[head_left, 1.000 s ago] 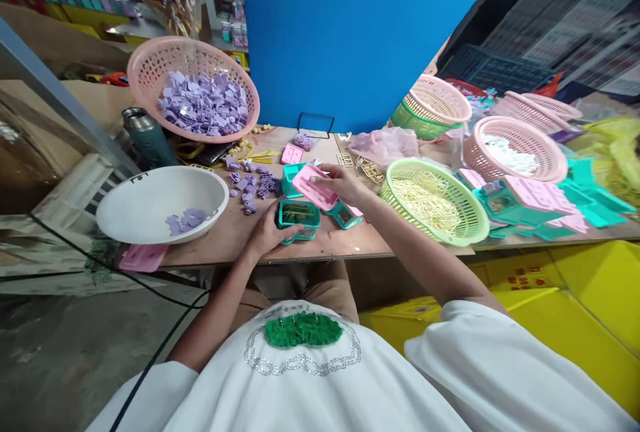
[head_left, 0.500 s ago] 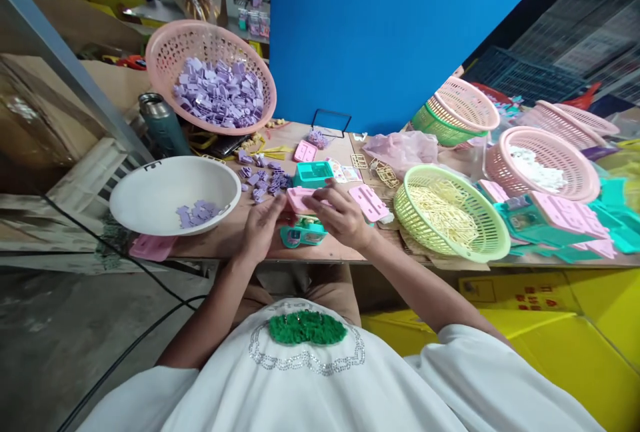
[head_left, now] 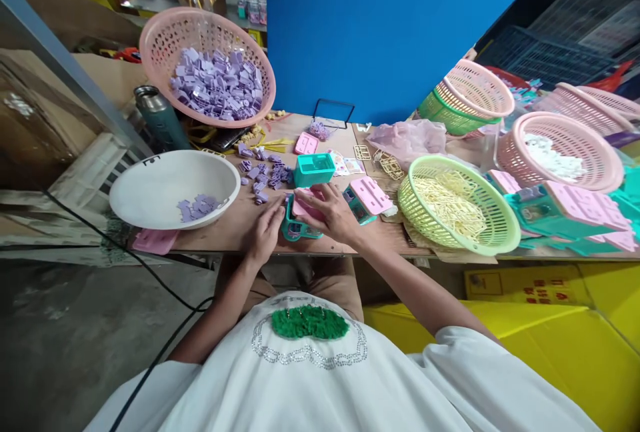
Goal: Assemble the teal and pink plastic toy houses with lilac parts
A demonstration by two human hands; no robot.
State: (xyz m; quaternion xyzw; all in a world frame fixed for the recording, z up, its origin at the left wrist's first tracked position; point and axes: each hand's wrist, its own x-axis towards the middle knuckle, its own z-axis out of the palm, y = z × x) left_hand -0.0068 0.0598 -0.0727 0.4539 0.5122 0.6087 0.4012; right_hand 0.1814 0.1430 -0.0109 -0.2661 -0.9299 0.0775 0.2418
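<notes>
Since 1 second ago I have brought the pink lid (head_left: pixel 303 207) down from the air onto the teal box (head_left: pixel 295 227), and both my hands now press it there, near the table's front edge (head_left: pixel 210 243). At 9 o'clock of the box sits the white bowl (head_left: pixel 165 187), its rim overhanging that edge. My left hand (head_left: pixel 263 232) grips the box's left side; bare wood lies between it and the bowl. My right hand (head_left: pixel 333 213) clasps the lid from the right. At 3 o'clock, past another pink-lidded box (head_left: pixel 367 197), the green basket (head_left: pixel 457 205) crowds close.
</notes>
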